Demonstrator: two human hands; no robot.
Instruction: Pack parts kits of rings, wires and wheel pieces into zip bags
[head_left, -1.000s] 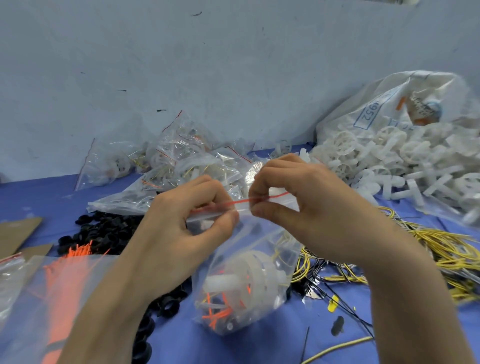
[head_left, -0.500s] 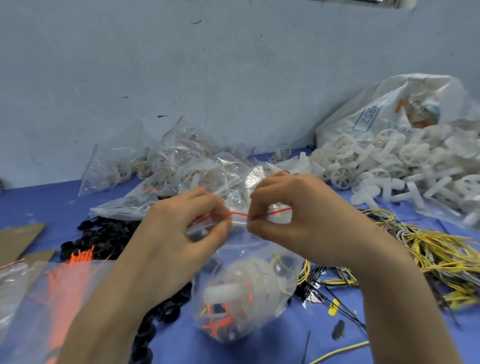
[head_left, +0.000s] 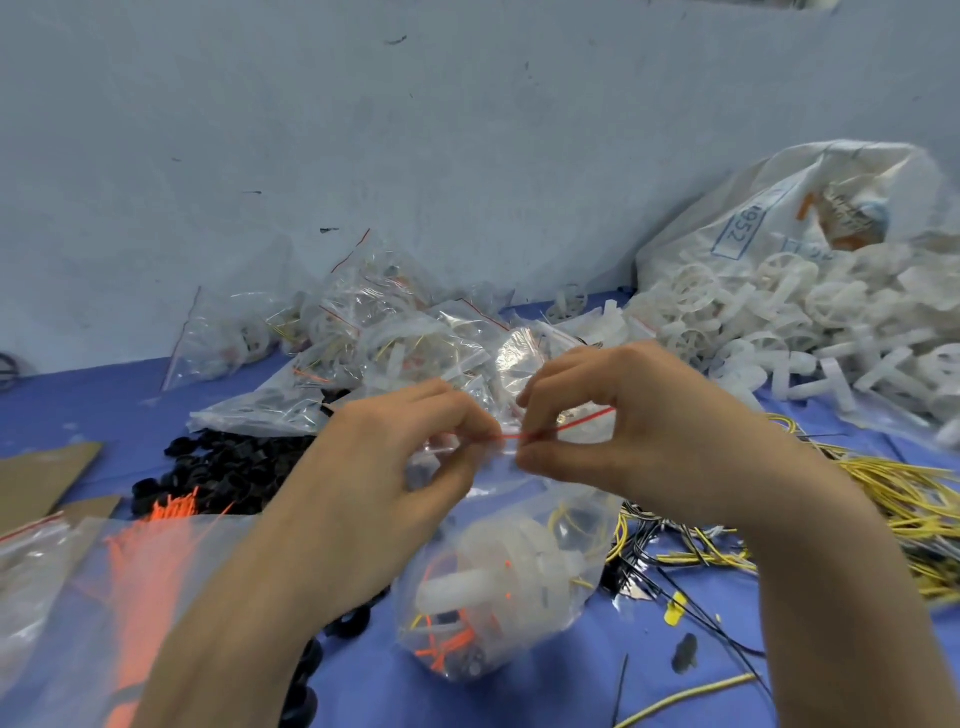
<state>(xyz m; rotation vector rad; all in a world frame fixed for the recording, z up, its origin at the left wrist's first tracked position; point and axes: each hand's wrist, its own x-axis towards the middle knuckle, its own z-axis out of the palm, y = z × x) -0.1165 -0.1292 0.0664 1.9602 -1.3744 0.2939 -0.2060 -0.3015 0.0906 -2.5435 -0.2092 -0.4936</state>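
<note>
Blue table (head_left: 78, 410), pinched zip bag (head_left: 498, 587) hanging mouth-up

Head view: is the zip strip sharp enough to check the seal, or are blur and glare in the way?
Head view: the red zip strip shows as a thin line but soft; the left hand is motion-smeared at the fingertips, the right hand crisper; white glare streaks the zip bag film; lighting is flat, no hard shadows; frame edges look stretched and blurry.
</note>
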